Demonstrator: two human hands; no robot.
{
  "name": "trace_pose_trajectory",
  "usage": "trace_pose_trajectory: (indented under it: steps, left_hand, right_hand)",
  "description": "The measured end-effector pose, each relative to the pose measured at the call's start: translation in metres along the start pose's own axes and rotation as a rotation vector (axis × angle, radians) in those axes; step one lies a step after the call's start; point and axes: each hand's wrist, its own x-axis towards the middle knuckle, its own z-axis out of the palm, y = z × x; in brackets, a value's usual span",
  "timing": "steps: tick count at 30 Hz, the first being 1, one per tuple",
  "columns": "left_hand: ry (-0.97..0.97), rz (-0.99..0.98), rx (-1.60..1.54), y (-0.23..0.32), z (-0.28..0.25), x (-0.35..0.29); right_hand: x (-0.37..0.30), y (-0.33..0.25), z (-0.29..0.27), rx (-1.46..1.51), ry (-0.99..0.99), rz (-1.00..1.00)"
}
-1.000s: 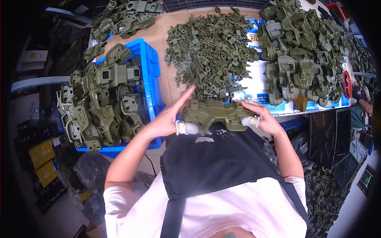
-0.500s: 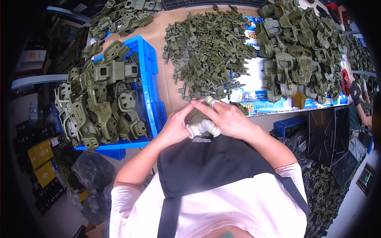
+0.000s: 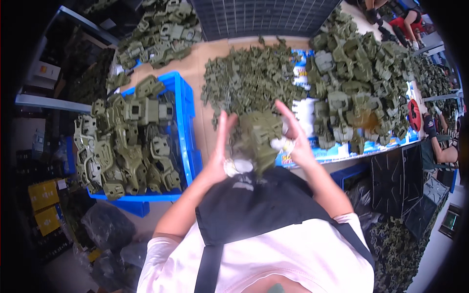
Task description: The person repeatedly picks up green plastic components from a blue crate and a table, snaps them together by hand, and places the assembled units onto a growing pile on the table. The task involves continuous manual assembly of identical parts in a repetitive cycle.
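Dim left side — seemingly metal shelving (image 3: 53, 102)

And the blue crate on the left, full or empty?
The blue crate looks full: olive-green parts are heaped inside, hiding its left wall.

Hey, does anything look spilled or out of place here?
Nothing looks clearly spilled or broken. Only the blue crate left of your left hand seems overfull: green parts heap up, hiding its left side.

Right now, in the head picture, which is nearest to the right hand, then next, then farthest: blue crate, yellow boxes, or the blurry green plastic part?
From the right hand:
1. Green plastic part: just left of it.
2. Blue crate: farther left, past the other hand.
3. Yellow boxes: far left, lower down.
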Motion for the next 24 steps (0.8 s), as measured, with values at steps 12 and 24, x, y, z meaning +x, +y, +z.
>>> trace_pose_trajectory:
  steps: [12,24]
  left_hand:
    - [-0.342,-0.011,0.456,0.015,0.008,0.016]
    - [-0.031,-0.107,0.125,0.019,0.007,0.010]
  right_hand:
    - [-0.033,-0.028,-0.016,-0.584,-0.205,-0.166]
    - [-0.077,-0.030,-0.053,-0.410,0.059,-0.030]
